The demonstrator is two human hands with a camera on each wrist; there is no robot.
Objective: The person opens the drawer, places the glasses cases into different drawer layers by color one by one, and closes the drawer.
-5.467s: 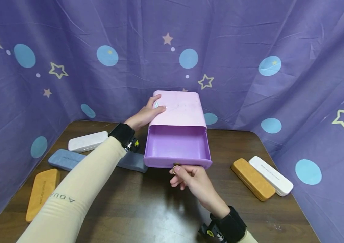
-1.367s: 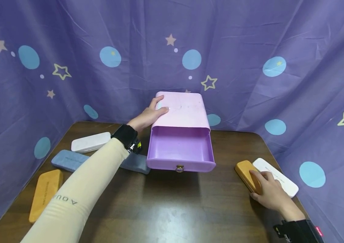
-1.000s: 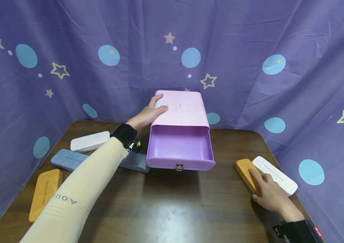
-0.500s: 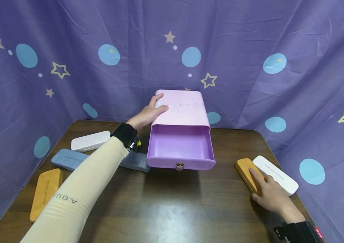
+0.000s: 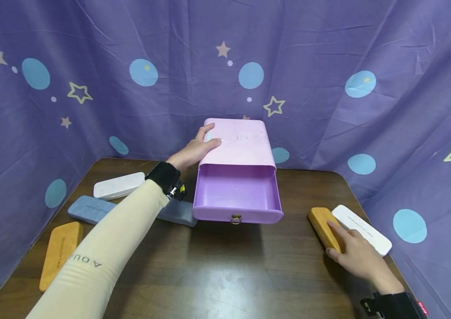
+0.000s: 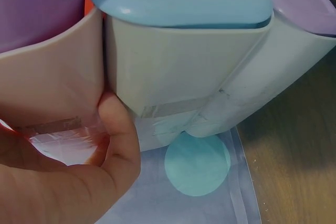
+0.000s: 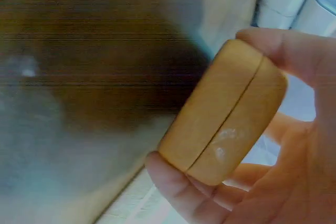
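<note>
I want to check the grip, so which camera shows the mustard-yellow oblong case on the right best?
The right wrist view: the mustard-yellow oblong case fills it, pinched by the right hand. The head view shows it small; the left wrist view misses it.

glossy plastic drawer box; matt orange case

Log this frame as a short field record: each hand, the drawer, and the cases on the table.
left hand: rests on the top left edge of the pink drawer box
right hand: grips the orange glasses case at its near end
drawer: pulled out, purple, nothing visible inside
beside the gripped case: white glasses case, to its right
left of the box: white case, blue case, grey case, orange case
surface: brown table
</note>
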